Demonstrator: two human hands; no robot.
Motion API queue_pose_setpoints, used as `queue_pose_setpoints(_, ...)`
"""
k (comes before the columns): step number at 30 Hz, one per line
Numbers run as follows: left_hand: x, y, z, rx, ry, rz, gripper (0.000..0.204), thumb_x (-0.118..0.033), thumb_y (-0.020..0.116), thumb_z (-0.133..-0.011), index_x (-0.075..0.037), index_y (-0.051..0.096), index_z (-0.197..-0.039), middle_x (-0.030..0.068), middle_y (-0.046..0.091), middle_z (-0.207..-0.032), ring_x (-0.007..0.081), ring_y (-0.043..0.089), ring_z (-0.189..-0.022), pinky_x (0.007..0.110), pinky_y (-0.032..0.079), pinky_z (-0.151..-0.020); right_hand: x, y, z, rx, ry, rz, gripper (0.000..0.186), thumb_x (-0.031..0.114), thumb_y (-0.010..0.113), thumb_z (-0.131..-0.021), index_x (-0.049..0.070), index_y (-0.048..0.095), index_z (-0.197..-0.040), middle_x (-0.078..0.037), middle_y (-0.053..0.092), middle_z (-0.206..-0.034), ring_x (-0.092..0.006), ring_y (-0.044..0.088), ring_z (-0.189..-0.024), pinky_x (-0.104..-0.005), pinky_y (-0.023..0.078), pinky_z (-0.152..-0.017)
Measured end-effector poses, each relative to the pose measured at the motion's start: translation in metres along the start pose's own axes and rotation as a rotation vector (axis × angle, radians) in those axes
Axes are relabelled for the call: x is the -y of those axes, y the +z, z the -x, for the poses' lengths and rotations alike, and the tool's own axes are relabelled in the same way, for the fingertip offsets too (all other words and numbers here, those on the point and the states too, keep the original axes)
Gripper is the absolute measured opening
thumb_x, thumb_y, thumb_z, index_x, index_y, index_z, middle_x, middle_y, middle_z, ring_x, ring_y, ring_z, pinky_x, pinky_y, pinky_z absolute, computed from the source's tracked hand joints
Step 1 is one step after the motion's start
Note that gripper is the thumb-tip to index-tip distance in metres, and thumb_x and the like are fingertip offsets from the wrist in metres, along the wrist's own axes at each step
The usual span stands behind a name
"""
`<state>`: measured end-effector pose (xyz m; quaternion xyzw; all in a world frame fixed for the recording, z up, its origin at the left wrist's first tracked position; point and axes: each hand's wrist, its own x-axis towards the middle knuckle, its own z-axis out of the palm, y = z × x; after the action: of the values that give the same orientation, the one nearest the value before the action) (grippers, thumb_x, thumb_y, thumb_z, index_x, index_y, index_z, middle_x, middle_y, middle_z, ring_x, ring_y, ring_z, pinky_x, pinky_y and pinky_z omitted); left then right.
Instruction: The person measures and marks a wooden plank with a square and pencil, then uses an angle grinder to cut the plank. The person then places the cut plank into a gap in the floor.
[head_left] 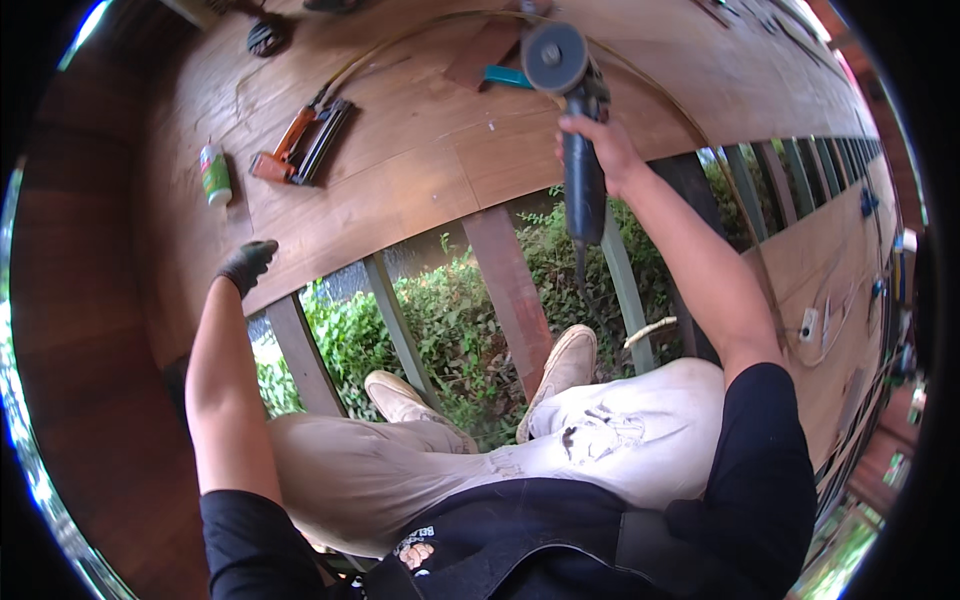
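My bare right hand (600,150) is closed around the dark body of an angle grinder (582,190), holding it up over the far edge of the gap between the boards. The grinder's round disc (555,58) faces me, and its cord hangs down from the near end. My left hand (248,266), in a dark glove, is at the near edge of the wooden panel (400,215). Its fingers point right, loosely bent and slightly apart, with nothing visible in them. Beyond it on the panel are a green and white bottle (215,175) and an orange and black nail gun (302,143).
A hose (375,50) arcs across the panel from the nail gun. A teal-handled object (507,77) lies behind the grinder. Below me, joists (508,290) cross open gaps over green plants (440,320). A cable (825,320) lies on the board at right.
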<state>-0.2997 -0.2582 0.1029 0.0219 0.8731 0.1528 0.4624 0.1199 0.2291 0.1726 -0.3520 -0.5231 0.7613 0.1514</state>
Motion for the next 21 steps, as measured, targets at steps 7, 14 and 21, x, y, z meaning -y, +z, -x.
queue_pose_setpoints(7, 0.041, -0.014, 0.008, -0.153, -0.061, 0.067, 0.059, -0.056, 0.061, -0.091, -0.021, 0.057, -0.139, 0.0034, 0.061, -0.126, 0.0247, 0.058, -0.112, 0.048, 0.043, -0.092, -0.056, -0.046, 0.007, -0.069, 0.148, 0.287, 0.024, 0.019, 0.079, -0.081, 0.002, 0.065, -0.090, -0.006, 0.066, -0.080, -0.0173, 0.066, -0.065, -0.0323, 0.054, -0.061)
queue_pose_setpoints(14, 0.036, -0.010, 0.005, -0.120, -0.007, 0.081, 0.068, -0.059, 0.059, -0.092, -0.018, 0.051, -0.146, 0.0072, 0.059, -0.133, 0.0285, 0.054, -0.124, 0.052, 0.039, -0.102, -0.056, -0.066, 0.010, -0.148, 0.143, 0.437, 0.022, 0.021, 0.078, -0.082, 0.004, 0.066, -0.089, -0.006, 0.066, -0.078, -0.0163, 0.067, -0.065, -0.0309, 0.056, -0.063)
queue_pose_setpoints(21, 0.035, -0.010, -0.006, -0.077, 0.005, 0.073, 0.069, -0.059, 0.060, -0.092, -0.018, 0.050, -0.146, 0.0086, 0.058, -0.135, 0.0301, 0.053, -0.127, 0.055, 0.037, -0.105, -0.055, -0.077, 0.013, -0.184, 0.116, 0.414, 0.033, 0.018, 0.081, -0.079, 0.003, 0.060, -0.099, -0.006, 0.064, -0.083, -0.0169, 0.066, -0.064, -0.0321, 0.055, -0.061)
